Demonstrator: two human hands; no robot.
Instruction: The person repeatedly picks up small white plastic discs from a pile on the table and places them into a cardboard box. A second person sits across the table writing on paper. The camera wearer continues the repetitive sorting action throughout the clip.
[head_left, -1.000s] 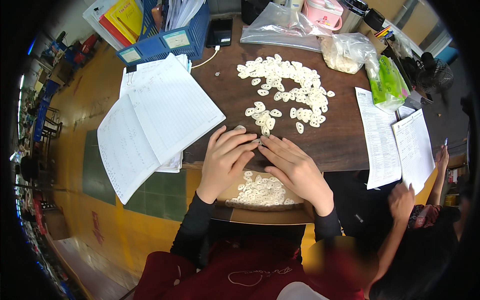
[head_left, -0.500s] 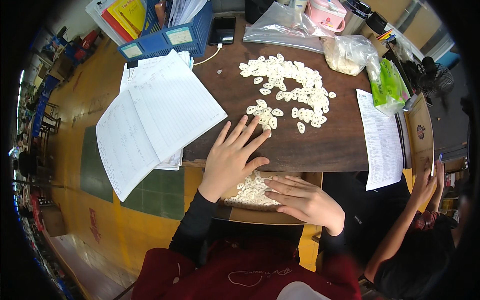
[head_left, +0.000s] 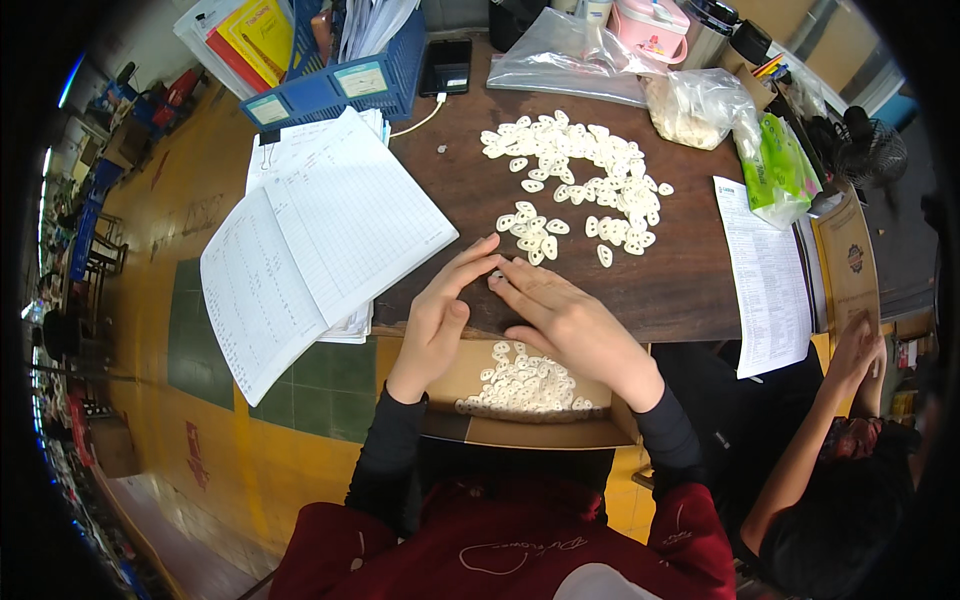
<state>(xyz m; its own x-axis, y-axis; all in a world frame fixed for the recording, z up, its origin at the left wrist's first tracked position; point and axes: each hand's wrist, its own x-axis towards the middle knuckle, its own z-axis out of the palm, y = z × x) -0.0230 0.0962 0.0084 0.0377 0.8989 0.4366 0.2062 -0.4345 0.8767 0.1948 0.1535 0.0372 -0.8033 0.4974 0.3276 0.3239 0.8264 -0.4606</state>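
Observation:
Small cream oval pieces with holes [head_left: 625, 185] lie in a loose curved heap on the brown table, with a smaller cluster [head_left: 532, 232] nearer me. Just short of that cluster, my two hands meet at the fingertips over the table's front part. My left hand [head_left: 435, 320] is tilted on its side, fingers stretched and thumb apart. Palm down, my right hand [head_left: 570, 315] has its fingers extended. A small pale spot shows at its fingertips; whether it is a piece I cannot tell. Below both hands, a cardboard box [head_left: 500, 432] at the table edge holds many similar pieces [head_left: 530, 385].
An open notebook [head_left: 330, 240] overhangs the table's left side. Behind are a blue file basket [head_left: 350, 85], a phone [head_left: 446, 68] and plastic bags [head_left: 690, 110]. On the right lie a printed sheet [head_left: 765, 280] and a green packet [head_left: 775, 175]; a co-worker's hand [head_left: 852, 350] is beyond.
My right hand has moved up from the box onto the table, beside my left hand. My left hand has drawn back slightly from the small cluster and turned on its side.

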